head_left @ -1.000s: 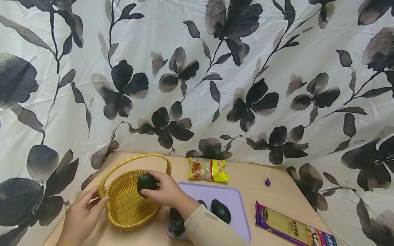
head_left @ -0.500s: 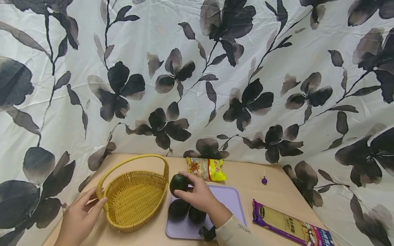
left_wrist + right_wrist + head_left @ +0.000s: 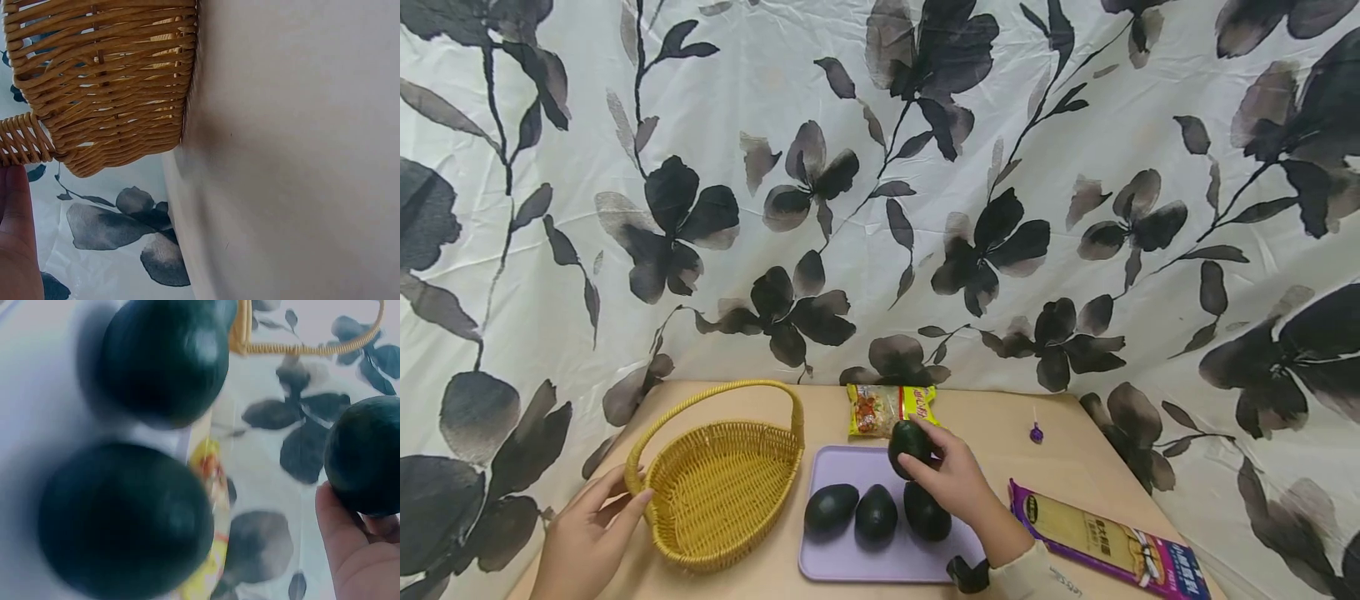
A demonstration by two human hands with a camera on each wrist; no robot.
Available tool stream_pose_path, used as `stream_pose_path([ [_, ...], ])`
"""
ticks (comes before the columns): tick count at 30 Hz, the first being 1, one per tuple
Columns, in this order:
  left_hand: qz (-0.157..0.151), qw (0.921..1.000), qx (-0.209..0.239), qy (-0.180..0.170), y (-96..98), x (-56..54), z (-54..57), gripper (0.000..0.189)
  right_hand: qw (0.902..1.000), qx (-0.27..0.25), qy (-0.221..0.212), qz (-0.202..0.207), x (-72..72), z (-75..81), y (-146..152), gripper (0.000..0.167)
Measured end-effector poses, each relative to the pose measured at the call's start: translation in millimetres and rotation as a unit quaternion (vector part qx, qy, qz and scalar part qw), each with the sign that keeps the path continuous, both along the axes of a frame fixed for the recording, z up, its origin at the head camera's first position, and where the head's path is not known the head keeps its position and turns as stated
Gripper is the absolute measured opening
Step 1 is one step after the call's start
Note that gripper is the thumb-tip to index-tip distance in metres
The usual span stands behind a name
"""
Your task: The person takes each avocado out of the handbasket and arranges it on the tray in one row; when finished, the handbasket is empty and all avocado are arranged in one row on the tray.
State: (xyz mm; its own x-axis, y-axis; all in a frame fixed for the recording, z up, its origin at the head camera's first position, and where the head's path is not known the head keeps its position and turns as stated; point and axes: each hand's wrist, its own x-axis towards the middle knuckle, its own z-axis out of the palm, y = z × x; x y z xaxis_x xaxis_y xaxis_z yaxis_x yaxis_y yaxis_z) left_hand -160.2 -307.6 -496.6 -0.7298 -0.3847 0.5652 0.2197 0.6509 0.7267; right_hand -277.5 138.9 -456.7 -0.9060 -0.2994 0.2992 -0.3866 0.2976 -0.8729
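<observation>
A dark green avocado [image 3: 908,450] is gripped by my right hand [image 3: 958,479], above the lilac tray [image 3: 842,568]. In the right wrist view, fingers hold this avocado [image 3: 365,456] at the right edge. On the tray lie three more avocados: a left one [image 3: 831,510], a middle one [image 3: 876,515] and a right one [image 3: 927,512]. My left hand [image 3: 591,525] grips the foot of the handle on a yellow wicker basket [image 3: 722,492]. The left wrist view has the basket's woven side [image 3: 112,81], with part of the left hand [image 3: 17,231] at the handle.
Behind the tray lies a yellow snack packet [image 3: 880,408]. A purple lollipop [image 3: 1036,433] sits at the back right. To the right of the tray is a long purple and gold packet [image 3: 1105,537]. A floral cloth [image 3: 865,317] hangs behind the table.
My right hand has carried the avocado from over the basket rightward to above the tray. The avocados on the tray have come into fuller view. My left hand stays at the handle.
</observation>
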Motion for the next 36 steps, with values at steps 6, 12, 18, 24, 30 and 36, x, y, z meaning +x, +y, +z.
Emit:
stream_pose_path([
  [6,0.01,0.9999,-0.001,0.003,0.8,-1.1,-0.1,0.042,0.9975,-0.027,-0.003,-0.065,4.7,-1.0,31,0.059],
  [12,0.017,0.9998,0.006,0.004,-0.6,-0.7,-1.4,0.042,0.995,-0.037,0.001,-0.093,9.6,-7.0,53,0.052],
  [18,0.016,0.9999,0.003,0.006,0.1,-1.0,0.0,0.043,0.9925,-0.026,-0.005,-0.12,14.4,-14.7,71,0.052],
  [24,0.012,0.9997,0.003,0.023,0.8,-2.5,0.2,0.043,0.9873,0.002,-0.036,-0.155,16.8,-32.6,81,0.052],
  [30,0.007,0.9994,0.009,0.034,0.4,-2.5,-2.6,0.043,0.9835,0.046,-0.039,-0.171,16.6,-51.8,85,0.049],
  [36,0.008,0.9995,0.011,0.029,1.6,-2.7,-1.3,0.042,0.9749,0.106,-0.042,-0.191,13.8,-65.5,87,0.049],
])
